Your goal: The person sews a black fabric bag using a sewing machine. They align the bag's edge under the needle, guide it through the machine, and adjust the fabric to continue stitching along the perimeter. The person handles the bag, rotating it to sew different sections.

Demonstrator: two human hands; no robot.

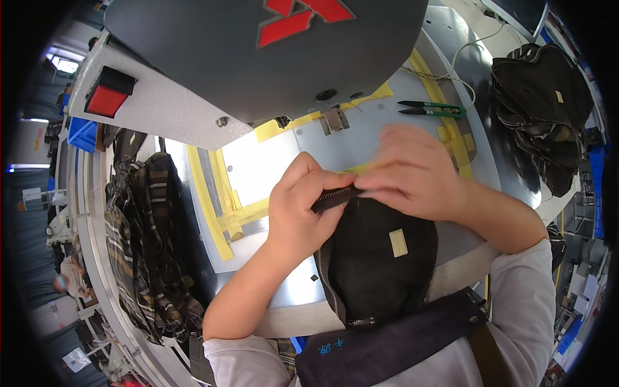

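Observation:
My left hand [293,209] is closed round a dark zipper strip [333,198], its thumb and fingers pinching the tape with the teeth showing. My right hand [419,174], a little blurred, pinches the strip's other end; its fingertips almost meet the left thumb. Below both hands hangs a black fabric pouch [367,264], spread toward my lap. A small cream label [398,243] sits on the pouch's right side. Down its left edge runs a metal zipper [329,284]. Whether the pinched strip joins the pouch is hidden by my fingers.
A dark sewing machine head [258,71] overhangs the metal table, whose plate carries yellow tape [245,211]. Green-handled thread snips [445,111] lie at the back right. Plaid and black fabric pieces [145,238] hang at left; more black pouches [541,116] are piled at right.

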